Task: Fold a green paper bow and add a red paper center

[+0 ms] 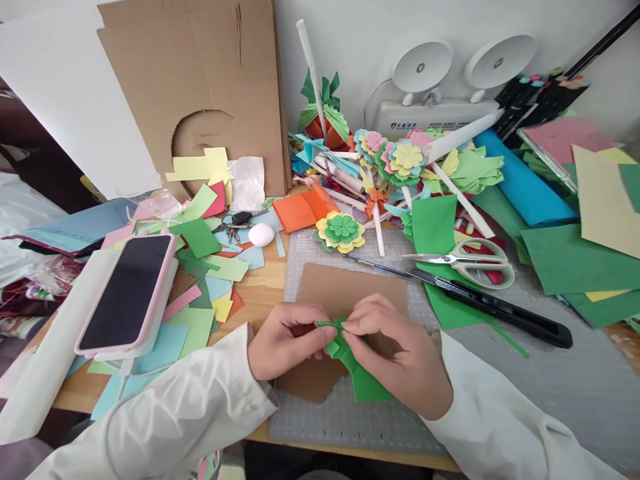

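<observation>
Both hands pinch a piece of folded green paper above a brown cardboard piece on the grey cutting mat. My left hand grips its upper left end between thumb and fingers. With thumb and forefinger, my right hand holds the top fold close by. Pleats show between the hands, and the lower part hangs flat. To the right lie a black utility knife, scissors with pale handles and a green paper strip. A layered paper flower sits behind the cardboard.
At left, a phone rests on a stand amid coloured paper scraps. A white egg-shaped object and keys lie near a cardboard sheet. Paper flowers, rolled paper sticks and a twin-headed lamp stand behind.
</observation>
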Demonstrator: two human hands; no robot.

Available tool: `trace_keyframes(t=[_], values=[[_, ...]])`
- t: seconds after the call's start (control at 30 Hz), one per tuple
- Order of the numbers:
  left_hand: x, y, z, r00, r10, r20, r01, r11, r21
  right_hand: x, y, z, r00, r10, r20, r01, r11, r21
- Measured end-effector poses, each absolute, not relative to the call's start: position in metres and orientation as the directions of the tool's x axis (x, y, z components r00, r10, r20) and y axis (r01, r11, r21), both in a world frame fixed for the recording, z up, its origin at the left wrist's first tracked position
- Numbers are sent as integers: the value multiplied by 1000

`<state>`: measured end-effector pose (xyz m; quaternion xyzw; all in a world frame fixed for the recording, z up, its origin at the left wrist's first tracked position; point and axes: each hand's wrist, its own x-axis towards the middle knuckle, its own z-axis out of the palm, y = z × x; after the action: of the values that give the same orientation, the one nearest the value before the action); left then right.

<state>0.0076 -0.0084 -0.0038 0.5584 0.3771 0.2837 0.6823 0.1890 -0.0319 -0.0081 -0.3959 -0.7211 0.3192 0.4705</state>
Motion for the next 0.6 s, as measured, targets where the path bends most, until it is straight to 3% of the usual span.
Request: trace_keyframes(t=[0.17,0.33,0.6], values=[[7,-7,-3,559,794,-238,32,266,963,194,-29,-12,-383,704,597,378,710,-594],[7,-6,-2,599,782,-174,20,203,979,197,-29,-13,-411,660,629,454,746,-487],[9,-5,-7,567,811,-145,48,143,989,189,-31,-15,-447,552,704,622,758,-199]])
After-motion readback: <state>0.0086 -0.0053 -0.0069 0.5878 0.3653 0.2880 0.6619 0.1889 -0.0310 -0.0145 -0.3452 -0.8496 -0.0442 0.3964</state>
